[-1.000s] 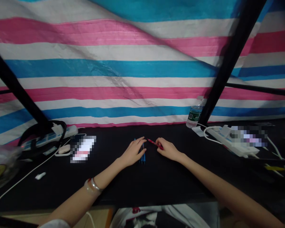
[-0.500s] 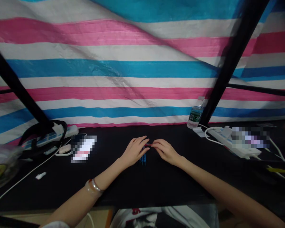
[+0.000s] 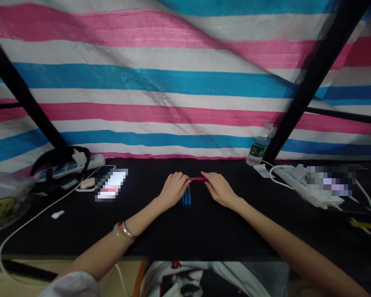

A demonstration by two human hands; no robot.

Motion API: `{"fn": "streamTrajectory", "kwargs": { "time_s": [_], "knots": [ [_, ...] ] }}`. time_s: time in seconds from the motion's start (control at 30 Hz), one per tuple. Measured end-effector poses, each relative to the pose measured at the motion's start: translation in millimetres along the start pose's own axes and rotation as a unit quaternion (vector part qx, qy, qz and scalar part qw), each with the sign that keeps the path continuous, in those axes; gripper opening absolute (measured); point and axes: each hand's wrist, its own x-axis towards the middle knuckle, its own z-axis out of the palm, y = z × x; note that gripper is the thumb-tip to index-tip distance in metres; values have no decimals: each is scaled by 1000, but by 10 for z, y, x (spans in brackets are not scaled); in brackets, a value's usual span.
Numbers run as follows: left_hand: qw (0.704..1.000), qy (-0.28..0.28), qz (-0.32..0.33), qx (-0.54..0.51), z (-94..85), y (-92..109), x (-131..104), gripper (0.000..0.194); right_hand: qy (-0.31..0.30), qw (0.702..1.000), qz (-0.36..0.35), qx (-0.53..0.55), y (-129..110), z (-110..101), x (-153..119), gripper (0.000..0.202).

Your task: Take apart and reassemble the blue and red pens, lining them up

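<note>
A slim red pen [image 3: 198,179] lies level between my two hands above the black table. My left hand [image 3: 173,189], fingers bent and closed, grips its thin left end. On its right end my right hand [image 3: 220,189] closes with thumb and fingers; the fingertips partly hide that end. Several blue pens [image 3: 185,199] lie side by side on the table just below, close to my left hand, which covers their upper ends.
Left on the black table [image 3: 160,237] are a phone [image 3: 111,185], a white earbud [image 3: 57,214], a cable, a power strip [image 3: 68,167] and a plastic bag [image 3: 6,202]. A water bottle [image 3: 259,149] and another power strip [image 3: 309,187] are right. Striped sheeting [image 3: 173,78] hangs behind.
The red pen, mostly hidden before, now shows between my hands. My right fingers have shifted along it, slightly away from the left hand. The whole view has tilted a little.
</note>
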Motion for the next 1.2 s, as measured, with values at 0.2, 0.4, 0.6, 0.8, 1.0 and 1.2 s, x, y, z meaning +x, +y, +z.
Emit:
{"fn": "streamTrajectory", "kwargs": {
  "time_s": [0.2, 0.4, 0.6, 0.8, 1.0, 1.2],
  "knots": [
    [1000, 3, 7, 13, 8, -14, 16, 40, 0, 999, -15, -38, 2, 28, 6, 43],
    [999, -2, 28, 28, 11, 32, 40, 38, -5, 999, -22, -40, -8, 46, 4, 42],
    [999, -1, 35, 36, 33, 33, 44, 38, 1, 999, -23, -42, 18, 77, 6, 36],
    [998, -1, 37, 49, 79, 2, 41, 37, -4, 998, -35, -57, 43, 111, -8, 39],
    [997, 2, 44, 57, 113, -15, 43, 36, -1, 996, -34, -81, 39, 123, -12, 38],
    [997, 6, 42, 66, 138, -22, 35, 35, 5, 994, -34, -101, 27, 114, -13, 37]
  ]
}}
